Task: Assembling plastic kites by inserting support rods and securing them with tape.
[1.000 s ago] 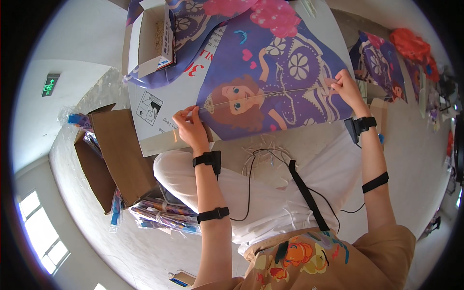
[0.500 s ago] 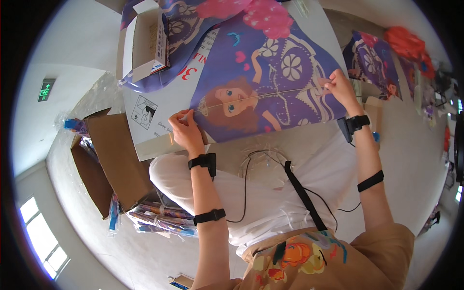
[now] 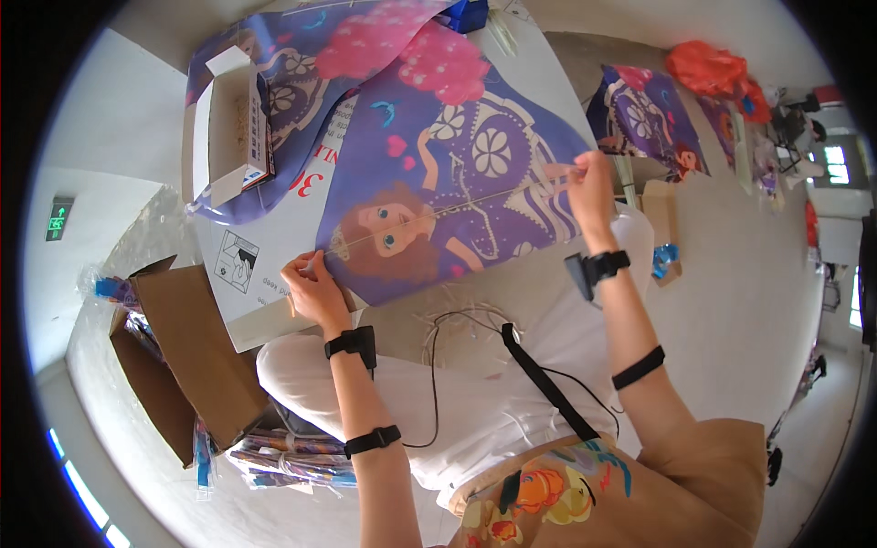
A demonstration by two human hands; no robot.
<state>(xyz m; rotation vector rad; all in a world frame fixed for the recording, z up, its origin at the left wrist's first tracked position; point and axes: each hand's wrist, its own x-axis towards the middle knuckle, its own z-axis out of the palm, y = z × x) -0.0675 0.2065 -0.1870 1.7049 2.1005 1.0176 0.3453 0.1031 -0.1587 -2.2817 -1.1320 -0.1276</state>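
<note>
A purple sheet (image 3: pixel 438 137) printed with a cartoon princess lies spread over a large board (image 3: pixel 224 306) in front of me. Across the princess figure runs a thin pale rod (image 3: pixel 457 208), stretching between my two hands; it could also be a taut cord. My left hand (image 3: pixel 315 285) pinches at its left end, by the sheet's near left corner. At the other end, my right hand (image 3: pixel 592 190) is closed in a pinch near the sheet's right edge. Exactly what sits between the fingertips is partly hidden.
An open white carton (image 3: pixel 233 128) stands on another purple printed sheet at the far left. A brown cardboard box (image 3: pixel 196 356) and wrapped bundles (image 3: pixel 292 457) are on the floor at left. More printed sheets (image 3: pixel 653 119) and a red plastic bag (image 3: pixel 708 68) lie far right.
The whole view has swung, so the board, sheet and hands appear further left and a little lower. Both hands keep their pinches at the two ends of the rod.
</note>
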